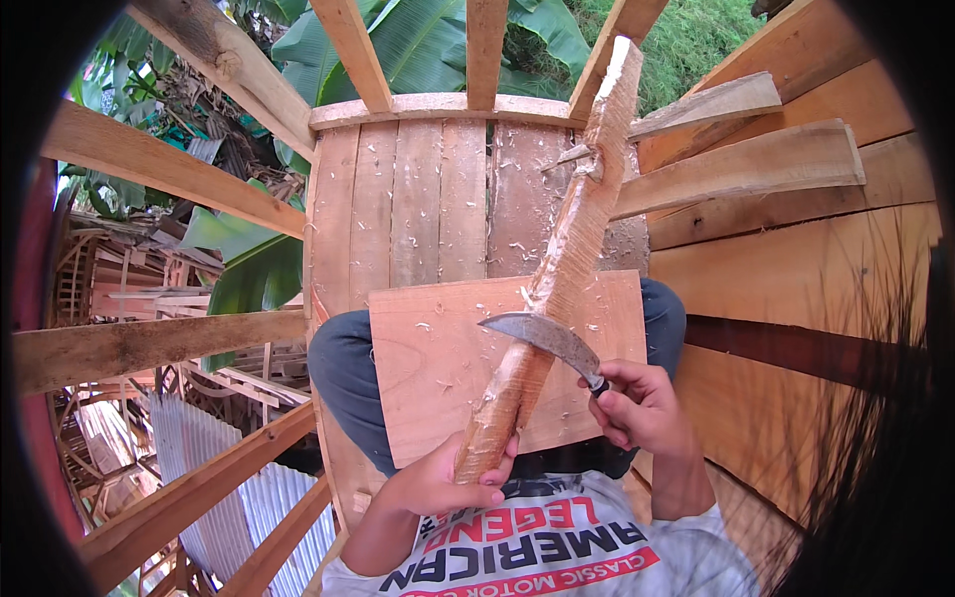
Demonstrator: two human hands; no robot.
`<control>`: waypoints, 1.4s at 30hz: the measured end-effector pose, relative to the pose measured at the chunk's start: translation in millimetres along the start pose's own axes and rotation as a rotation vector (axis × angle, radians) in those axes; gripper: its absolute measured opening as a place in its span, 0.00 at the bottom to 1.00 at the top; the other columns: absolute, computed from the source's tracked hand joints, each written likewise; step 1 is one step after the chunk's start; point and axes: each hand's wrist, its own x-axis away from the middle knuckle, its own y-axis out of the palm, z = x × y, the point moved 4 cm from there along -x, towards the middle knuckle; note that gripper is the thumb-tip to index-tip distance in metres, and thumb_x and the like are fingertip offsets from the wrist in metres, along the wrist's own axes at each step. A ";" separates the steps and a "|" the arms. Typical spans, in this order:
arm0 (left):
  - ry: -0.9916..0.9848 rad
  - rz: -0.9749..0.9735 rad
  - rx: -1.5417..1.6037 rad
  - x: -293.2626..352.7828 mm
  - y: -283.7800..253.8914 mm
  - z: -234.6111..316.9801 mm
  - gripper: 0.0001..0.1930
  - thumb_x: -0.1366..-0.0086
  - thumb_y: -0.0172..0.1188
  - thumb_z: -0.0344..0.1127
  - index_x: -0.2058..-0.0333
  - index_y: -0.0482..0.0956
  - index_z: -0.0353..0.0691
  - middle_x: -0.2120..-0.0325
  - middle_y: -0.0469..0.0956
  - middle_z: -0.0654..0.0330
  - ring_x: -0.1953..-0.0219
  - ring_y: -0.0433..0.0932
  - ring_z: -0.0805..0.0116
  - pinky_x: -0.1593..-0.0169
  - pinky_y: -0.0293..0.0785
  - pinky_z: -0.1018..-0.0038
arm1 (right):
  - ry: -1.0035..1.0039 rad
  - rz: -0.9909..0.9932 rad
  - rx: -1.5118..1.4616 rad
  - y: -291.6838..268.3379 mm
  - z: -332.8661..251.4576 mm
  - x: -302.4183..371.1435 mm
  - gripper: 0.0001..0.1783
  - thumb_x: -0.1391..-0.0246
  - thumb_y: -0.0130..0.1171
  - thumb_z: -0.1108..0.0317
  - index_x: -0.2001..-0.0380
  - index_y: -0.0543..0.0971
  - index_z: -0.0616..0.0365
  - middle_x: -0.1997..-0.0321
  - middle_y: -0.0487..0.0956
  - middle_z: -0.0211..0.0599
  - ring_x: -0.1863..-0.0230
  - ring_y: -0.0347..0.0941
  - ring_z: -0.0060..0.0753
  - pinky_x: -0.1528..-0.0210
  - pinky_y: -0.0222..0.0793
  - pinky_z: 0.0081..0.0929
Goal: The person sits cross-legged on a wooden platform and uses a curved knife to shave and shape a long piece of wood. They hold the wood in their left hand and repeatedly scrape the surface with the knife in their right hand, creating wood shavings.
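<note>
Knife (532,331) blade across batten (570,254); right hand (637,408) closed on the knife's handle, left hand (453,473) gripping the batten's near end.
Batten slants over lap board (423,368), from just off its near edge to well past its far edge. Handle mostly hidden in right fist; some left fingers tucked under the wood. Can't tell if batten's far end touches railing (487,60). Lap board's near-right corner hidden behind right hand; lower of two loose boards (751,164) has its left end behind batten. Dark strands obscure lower right. Room: shaving-strewn deck (408,209) left of batten, up to front sill (428,106); right side tighter, plank wall (796,279) close.
</note>
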 end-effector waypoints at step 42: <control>-0.023 0.212 -0.354 -8.2 -8.2 -7.6 0.22 0.49 0.62 0.22 0.57 0.63 0.38 0.78 0.61 0.68 0.75 0.61 0.80 0.69 0.60 0.81 | 0.142 -0.075 0.052 1.2 11.8 0.6 0.14 0.39 0.50 0.71 0.52 0.72 0.65 0.79 0.71 0.30 0.87 0.62 0.13 0.88 0.56 0.14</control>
